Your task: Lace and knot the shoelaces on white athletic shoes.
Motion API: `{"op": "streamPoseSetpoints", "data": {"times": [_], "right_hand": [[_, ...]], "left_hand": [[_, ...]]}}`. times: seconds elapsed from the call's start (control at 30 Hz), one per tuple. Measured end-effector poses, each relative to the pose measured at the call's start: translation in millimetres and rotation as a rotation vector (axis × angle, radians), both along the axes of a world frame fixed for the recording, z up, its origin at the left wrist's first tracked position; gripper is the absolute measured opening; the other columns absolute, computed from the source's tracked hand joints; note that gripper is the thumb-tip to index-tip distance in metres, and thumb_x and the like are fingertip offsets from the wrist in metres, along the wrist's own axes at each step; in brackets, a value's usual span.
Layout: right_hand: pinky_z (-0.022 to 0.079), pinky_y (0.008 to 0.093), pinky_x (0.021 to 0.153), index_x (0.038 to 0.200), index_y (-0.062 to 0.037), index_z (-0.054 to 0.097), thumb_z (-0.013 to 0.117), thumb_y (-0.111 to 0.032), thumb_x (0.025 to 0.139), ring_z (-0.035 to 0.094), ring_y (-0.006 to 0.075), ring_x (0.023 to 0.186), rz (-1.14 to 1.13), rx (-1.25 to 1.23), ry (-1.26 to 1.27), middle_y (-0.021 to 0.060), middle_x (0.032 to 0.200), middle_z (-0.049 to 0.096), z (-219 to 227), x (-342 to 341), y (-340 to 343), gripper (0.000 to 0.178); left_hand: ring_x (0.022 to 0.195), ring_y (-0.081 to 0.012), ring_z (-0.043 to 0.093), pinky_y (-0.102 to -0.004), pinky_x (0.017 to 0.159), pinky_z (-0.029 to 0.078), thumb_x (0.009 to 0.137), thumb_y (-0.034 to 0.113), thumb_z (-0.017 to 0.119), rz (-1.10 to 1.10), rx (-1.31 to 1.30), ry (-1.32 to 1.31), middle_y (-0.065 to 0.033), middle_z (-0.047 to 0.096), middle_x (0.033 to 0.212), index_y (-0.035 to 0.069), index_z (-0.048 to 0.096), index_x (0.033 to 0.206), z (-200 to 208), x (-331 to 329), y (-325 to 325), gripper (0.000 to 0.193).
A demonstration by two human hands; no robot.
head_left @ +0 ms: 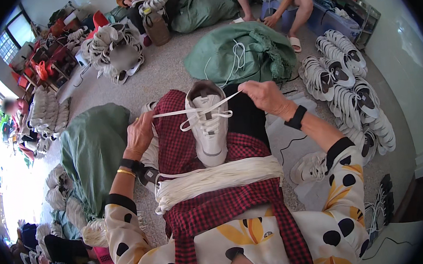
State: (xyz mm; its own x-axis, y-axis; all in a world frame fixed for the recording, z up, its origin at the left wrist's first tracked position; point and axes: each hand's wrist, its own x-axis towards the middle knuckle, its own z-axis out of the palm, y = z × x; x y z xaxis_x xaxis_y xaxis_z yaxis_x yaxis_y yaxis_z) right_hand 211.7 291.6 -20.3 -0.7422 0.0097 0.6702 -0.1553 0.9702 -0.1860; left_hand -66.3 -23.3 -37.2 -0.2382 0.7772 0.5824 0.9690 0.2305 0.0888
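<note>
A white sneaker (211,139) rests on my lap over a red-and-black checked apron (174,135), its toe pointing toward me. A flat white shoelace (170,114) is threaded through its eyelets, with loops hanging at both sides. My left hand (140,135) pinches one lace end, drawn out to the left. My right hand (267,99) pinches the other end, pulled up and to the right. Both lengths look taut and cross over the shoe's tongue. Nearer to me, a thick bundle of cream laces (220,181) lies across my lap.
Green sacks stand on the left (96,151) and ahead (240,53). Stacked white shoes (347,86) line the right side; a single shoe (309,168) sits by my right forearm. A shoe pile (110,48) lies far left. Other people sit at the back and left.
</note>
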Motion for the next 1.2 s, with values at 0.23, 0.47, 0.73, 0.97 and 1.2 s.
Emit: {"op": "streamPoseSetpoints", "data": {"times": [0.23, 0.47, 0.73, 0.97, 1.2], "right_hand": [[0.055, 0.0376, 0.060, 0.104, -0.0070, 0.061, 0.061, -0.003, 0.085, 0.067, 0.0309, 0.073, 0.005, 0.155, -0.106, 0.0081, 0.091, 0.068, 24, 12, 5, 0.020], [0.053, 0.0390, 0.058, 0.103, -0.0090, 0.062, 0.056, -0.003, 0.084, 0.067, 0.0305, 0.072, -0.078, 0.146, -0.130, 0.0089, 0.087, 0.066, 30, 45, 36, 0.022], [0.053, 0.0406, 0.064, 0.094, -0.0063, 0.058, 0.055, -0.005, 0.085, 0.063, 0.0315, 0.077, -0.234, 0.235, -0.266, 0.0104, 0.083, 0.056, 30, 60, 41, 0.009], [0.048, 0.0389, 0.070, 0.089, -0.0036, 0.065, 0.059, -0.002, 0.082, 0.055, 0.0271, 0.088, -0.323, 0.279, -0.075, 0.0097, 0.086, 0.051, 14, 64, 44, 0.009], [0.049, 0.0316, 0.056, 0.094, -0.0026, 0.066, 0.062, -0.001, 0.087, 0.062, 0.0206, 0.069, -0.443, -0.143, 0.311, 0.0074, 0.089, 0.062, 11, 59, 7, 0.009]], "left_hand": [[0.082, -0.0354, 0.064, -0.0444, 0.068, 0.052, 0.082, -0.001, 0.056, 0.018, -0.059, 0.102, -0.0119, 0.063, 0.090, 0.008, 0.054, 0.105, 13, -13, -16, 0.024], [0.085, -0.0346, 0.063, -0.0457, 0.069, 0.052, 0.080, 0.000, 0.053, 0.087, -0.100, 0.147, -0.0120, 0.061, 0.092, 0.009, 0.053, 0.107, 25, -40, -39, 0.028], [0.089, -0.0364, 0.062, -0.0460, 0.072, 0.051, 0.083, -0.005, 0.050, 0.159, -0.029, 0.170, -0.0147, 0.060, 0.093, 0.006, 0.056, 0.108, 14, -58, -78, 0.028], [0.100, -0.0308, 0.053, -0.0430, 0.081, 0.049, 0.081, -0.003, 0.055, 0.365, 0.071, 0.236, -0.0119, 0.050, 0.103, 0.009, 0.062, 0.111, 6, -33, -70, 0.033], [0.086, -0.0298, 0.057, -0.0403, 0.076, 0.048, 0.083, -0.005, 0.057, 0.337, 0.309, 0.047, -0.0118, 0.053, 0.091, 0.008, 0.066, 0.112, -3, -18, -28, 0.032]]}}
